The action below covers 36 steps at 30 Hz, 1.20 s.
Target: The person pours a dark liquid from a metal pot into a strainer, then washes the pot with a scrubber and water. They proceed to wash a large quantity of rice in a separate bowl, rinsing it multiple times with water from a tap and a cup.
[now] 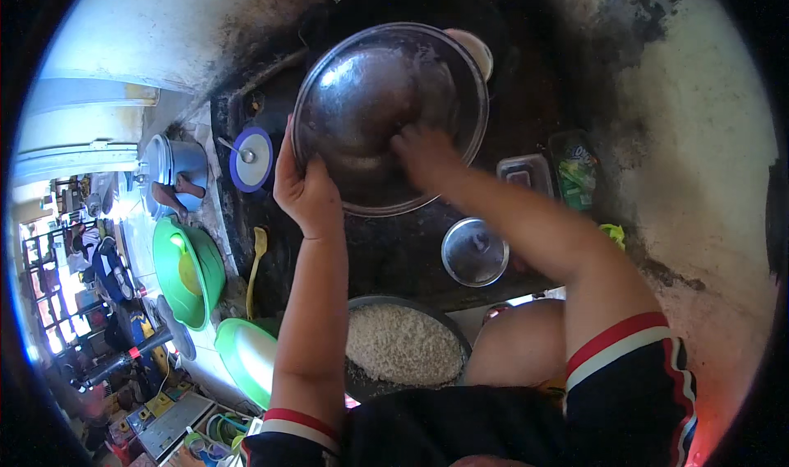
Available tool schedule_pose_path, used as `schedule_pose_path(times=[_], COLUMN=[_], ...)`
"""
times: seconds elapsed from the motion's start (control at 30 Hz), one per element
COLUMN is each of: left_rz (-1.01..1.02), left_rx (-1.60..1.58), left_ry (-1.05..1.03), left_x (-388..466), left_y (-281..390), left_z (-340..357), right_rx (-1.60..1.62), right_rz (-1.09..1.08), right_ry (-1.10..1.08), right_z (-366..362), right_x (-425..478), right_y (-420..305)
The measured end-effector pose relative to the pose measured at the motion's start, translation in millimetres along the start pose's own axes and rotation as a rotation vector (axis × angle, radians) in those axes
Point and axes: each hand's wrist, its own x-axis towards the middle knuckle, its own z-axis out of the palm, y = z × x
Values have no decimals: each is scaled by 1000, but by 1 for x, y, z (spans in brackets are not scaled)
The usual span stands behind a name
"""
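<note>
A large round metal bowl (pixel 370 84) with a rolled rim is tilted before me over the dark counter. My left hand (pixel 311 186) grips its near left rim, thumb on the inner side. Inside the bowl, my right hand (pixel 428 155) is low on its surface with bent fingers, blurred; whether it holds anything cannot be told. Partly behind the upper right rim shows a pale round container (pixel 474 51). Close to my body, a dark round pan (pixel 462 343) holds a heap of pale grain-like food (pixel 404 343).
Left stand a metal pot (pixel 188 171), a purple-rimmed plate (pixel 253 158) with a spoon, a yellow ladle (pixel 257 263), a green basin (pixel 209 269) and another green basin (pixel 237 343). Right are a round metal lid (pixel 474 251), a clear plastic container (pixel 527 174) and a green packet (pixel 576 177).
</note>
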Motion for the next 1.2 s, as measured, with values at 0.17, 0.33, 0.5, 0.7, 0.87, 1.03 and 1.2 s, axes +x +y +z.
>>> schedule_pose_path(times=[0.17, 0.33, 0.5, 0.7, 0.87, 1.03, 1.2], left_rz=[-64, 1, -116, -125, 240, 34, 75], left_rx=[-66, -25, 30, 309, 568, 430, 400], left_ry=[58, 48, 21, -164, 51, 112, 33], left_x=[6, 5, 21, 96, 57, 1, 27], left_y=[3, 6, 9, -15, -5, -10, -14], left_z=[6, 10, 23, -30, 8, 11, -8], right_rx=[474, 99, 599, 11, 69, 424, 793], right_rz=[-98, -78, -222, -498, -386, -305, -334], right_ry=[423, 47, 346, 49, 295, 323, 146], right_z=[16, -13, 2, -34, -25, -19, 14], right_x=[-6, -17, -14, -21, -17, -12, -9], right_y=[-66, 3, -43, 5, -7, -58, -23])
